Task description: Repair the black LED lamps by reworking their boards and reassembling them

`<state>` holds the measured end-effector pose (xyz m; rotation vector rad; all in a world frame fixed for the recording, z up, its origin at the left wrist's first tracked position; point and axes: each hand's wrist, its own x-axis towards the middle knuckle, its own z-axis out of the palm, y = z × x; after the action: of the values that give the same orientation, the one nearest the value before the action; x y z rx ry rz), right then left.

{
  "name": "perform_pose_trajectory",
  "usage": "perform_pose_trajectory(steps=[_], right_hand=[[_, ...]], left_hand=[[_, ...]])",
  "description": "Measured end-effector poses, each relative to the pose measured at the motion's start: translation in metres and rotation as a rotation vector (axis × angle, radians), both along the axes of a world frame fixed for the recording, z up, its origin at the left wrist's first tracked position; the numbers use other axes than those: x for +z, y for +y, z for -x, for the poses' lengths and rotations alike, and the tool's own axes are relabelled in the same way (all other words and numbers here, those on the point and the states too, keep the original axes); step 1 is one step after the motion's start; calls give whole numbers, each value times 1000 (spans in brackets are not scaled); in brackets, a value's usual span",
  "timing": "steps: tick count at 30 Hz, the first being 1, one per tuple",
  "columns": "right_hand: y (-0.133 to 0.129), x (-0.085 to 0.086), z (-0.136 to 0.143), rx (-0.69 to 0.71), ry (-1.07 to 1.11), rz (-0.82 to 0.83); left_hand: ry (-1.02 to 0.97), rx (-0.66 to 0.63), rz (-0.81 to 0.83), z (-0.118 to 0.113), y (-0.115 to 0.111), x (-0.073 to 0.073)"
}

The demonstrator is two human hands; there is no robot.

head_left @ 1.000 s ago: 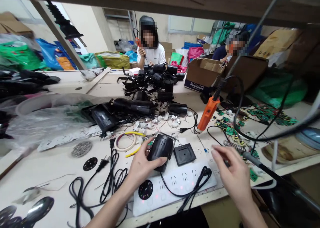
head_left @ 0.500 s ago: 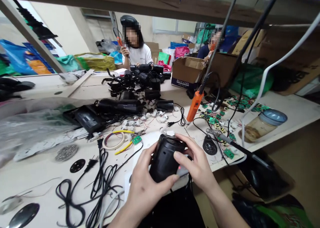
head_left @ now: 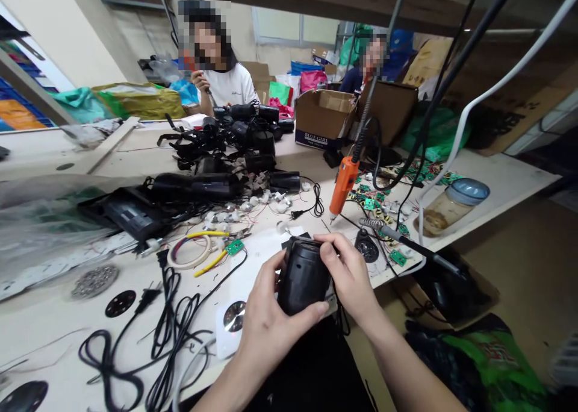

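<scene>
A black cylindrical plastic housing (head_left: 303,279) is held between both hands over the table's front edge. My left hand (head_left: 273,312) wraps its left side, with the thumb across the lower front. My right hand (head_left: 350,273) grips the upper right side, thumb near the top rim. What the housing contains is hidden. Beyond the hands hangs an orange electric screwdriver (head_left: 344,186), tip down. Left of the housing lie yellow-handled pliers (head_left: 210,262), a small green circuit board (head_left: 234,247) and a roll of tape (head_left: 189,252).
Black power cords (head_left: 174,333) lie front left. Black housings (head_left: 194,186) are heaped farther back. A soldering iron (head_left: 397,234) and a glass jar (head_left: 458,204) stand right, near many circuit boards (head_left: 370,204). A cardboard box (head_left: 323,120) and two people are across the table.
The view has shifted, so the table items sit farther left. My right thumb has moved up toward the housing's top rim. Both hands still hold the housing.
</scene>
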<state>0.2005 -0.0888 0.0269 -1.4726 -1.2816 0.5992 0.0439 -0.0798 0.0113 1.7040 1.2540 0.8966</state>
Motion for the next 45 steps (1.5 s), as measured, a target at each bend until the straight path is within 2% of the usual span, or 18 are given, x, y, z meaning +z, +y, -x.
perform_pose_trajectory(steps=[4,10,14,18,22,26,30,34,37,38,41,42,45], right_hand=[[-1,5,2,13,-31,64],[3,7,-2,122,22,127],[5,6,-6,163,43,133],[6,6,-3,115,-11,103],[2,9,4,52,-195,19],[-11,13,3,53,-392,-80],[-38,15,-5,13,-534,-192],[-65,13,-21,-28,-582,-200],[-72,4,-45,118,-424,-78],[-71,-2,-55,124,-360,-31],[-61,-27,-81,-16,-305,54],[-56,-37,-86,-9,-314,72],[-42,-62,-88,189,-319,86]], left_hand=[[-3,-2,40,0,0,4],[-34,66,143,1,1,12],[-57,70,179,3,4,11],[-92,12,239,4,7,5],[-166,9,308,5,5,-1],[-247,20,376,2,-3,2],[-422,-101,595,-7,-21,10],[-559,-204,799,-19,-41,9],[-611,-181,920,-20,-52,6],[-618,-153,947,-19,-54,6],[-638,-12,921,-10,-59,7],[-640,43,908,-6,-61,8],[-628,163,987,5,-68,7]])
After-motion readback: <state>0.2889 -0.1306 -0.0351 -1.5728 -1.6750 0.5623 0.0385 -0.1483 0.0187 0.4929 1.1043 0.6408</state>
